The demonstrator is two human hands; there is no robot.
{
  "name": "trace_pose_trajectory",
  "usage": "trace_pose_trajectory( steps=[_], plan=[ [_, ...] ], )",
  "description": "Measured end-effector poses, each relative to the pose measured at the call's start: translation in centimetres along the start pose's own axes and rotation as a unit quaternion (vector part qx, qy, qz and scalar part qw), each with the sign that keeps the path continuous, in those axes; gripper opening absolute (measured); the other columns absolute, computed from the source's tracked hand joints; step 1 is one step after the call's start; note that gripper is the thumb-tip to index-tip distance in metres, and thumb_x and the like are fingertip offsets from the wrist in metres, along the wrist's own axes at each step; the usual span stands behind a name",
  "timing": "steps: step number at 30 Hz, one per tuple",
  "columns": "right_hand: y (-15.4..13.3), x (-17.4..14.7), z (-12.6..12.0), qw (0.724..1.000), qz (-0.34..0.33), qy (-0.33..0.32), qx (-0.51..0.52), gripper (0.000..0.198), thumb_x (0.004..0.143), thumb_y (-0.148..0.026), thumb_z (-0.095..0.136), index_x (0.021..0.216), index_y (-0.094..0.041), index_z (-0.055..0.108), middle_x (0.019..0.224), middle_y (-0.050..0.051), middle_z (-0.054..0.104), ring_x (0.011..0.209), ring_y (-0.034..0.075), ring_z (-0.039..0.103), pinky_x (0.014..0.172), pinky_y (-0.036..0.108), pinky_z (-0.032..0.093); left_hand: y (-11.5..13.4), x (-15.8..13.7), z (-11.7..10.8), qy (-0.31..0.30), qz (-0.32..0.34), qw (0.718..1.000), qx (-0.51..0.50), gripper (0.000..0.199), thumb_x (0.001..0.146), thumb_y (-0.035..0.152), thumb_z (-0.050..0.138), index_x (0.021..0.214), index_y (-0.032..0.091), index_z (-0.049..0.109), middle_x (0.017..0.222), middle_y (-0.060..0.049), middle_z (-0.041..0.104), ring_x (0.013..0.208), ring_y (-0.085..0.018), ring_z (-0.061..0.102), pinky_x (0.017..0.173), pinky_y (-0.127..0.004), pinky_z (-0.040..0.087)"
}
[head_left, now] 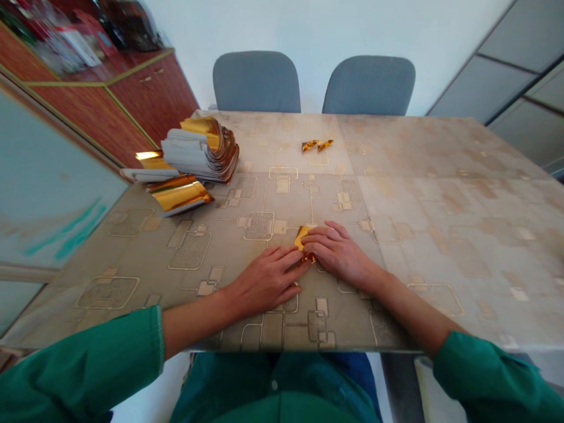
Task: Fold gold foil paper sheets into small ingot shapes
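A small folded piece of gold foil paper [302,235] lies on the table in front of me, partly hidden under my fingers. My right hand [331,249] covers its right side, with the fingers bent over it and the thumb tucked in against it. From the left, my left hand [269,276] reaches in palm down, fingers stretched and apart, the fingertips touching the paper's near edge. Farther back on the table sit two small folded gold foil pieces [318,145], side by side.
At the table's left stands a thick stack of gold foil sheets [198,150] with white backs; a loose curled sheet [180,192] lies before it. A patterned cloth [423,235] covers the table. Two grey chairs [256,82] face me across it. A wooden cabinet [150,97] stands back left.
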State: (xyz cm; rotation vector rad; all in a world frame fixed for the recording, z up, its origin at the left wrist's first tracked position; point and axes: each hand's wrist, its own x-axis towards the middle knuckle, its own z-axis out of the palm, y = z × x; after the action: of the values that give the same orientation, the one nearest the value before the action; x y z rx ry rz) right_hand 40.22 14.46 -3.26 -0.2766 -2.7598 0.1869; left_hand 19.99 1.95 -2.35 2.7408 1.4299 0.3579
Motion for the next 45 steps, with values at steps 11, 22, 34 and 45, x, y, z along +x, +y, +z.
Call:
trace_pose_trajectory(
  steps=[11,22,34,45],
  plan=[
    [-0.2,-0.1,-0.2,0.998,0.008,-0.066,-0.023,0.036,0.097,-0.023,0.053,0.132,-0.029,0.056,0.130,0.004,0.060,0.124,0.024,0.047,0.114,0.051,0.024,0.9,0.1,0.2,-0.001,-0.017,0.999,0.030,0.044,0.094,0.030,0.056,0.134,0.012,0.050,0.119,-0.011,0.060,0.117,-0.028,0.053,0.103,-0.044,0.041],
    [0.3,-0.3,-0.3,0.996,0.077,0.012,-0.051,0.040,0.094,-0.014,0.052,0.132,-0.027,0.059,0.128,0.010,0.059,0.117,0.025,0.050,0.110,0.049,0.030,0.9,0.0,0.1,-0.001,-0.037,0.999,0.025,0.042,0.092,0.032,0.059,0.130,0.017,0.053,0.121,-0.010,0.060,0.116,-0.027,0.053,0.113,-0.052,0.029],
    [0.3,-2.1,-1.6,0.998,-0.034,-0.016,-0.041,0.027,0.098,-0.022,0.054,0.121,-0.029,0.066,0.106,0.002,0.071,0.104,0.020,0.053,0.110,0.049,0.028,1.1,0.0,-0.1,-0.004,-0.041,0.999,0.031,0.048,0.093,0.042,0.059,0.133,0.016,0.052,0.124,-0.012,0.061,0.117,-0.028,0.054,0.113,-0.055,0.026],
    [-1.7,0.2,-1.9,0.997,-0.028,-0.057,0.039,0.029,0.098,-0.020,0.046,0.121,-0.019,0.064,0.121,0.011,0.064,0.121,0.022,0.051,0.107,0.046,0.037,-4.5,-0.3,-0.8,0.005,0.068,0.996,0.066,0.025,0.098,0.034,0.054,0.118,0.022,0.062,0.135,-0.003,0.062,0.128,-0.026,0.052,0.117,-0.054,0.021]
  ],
)
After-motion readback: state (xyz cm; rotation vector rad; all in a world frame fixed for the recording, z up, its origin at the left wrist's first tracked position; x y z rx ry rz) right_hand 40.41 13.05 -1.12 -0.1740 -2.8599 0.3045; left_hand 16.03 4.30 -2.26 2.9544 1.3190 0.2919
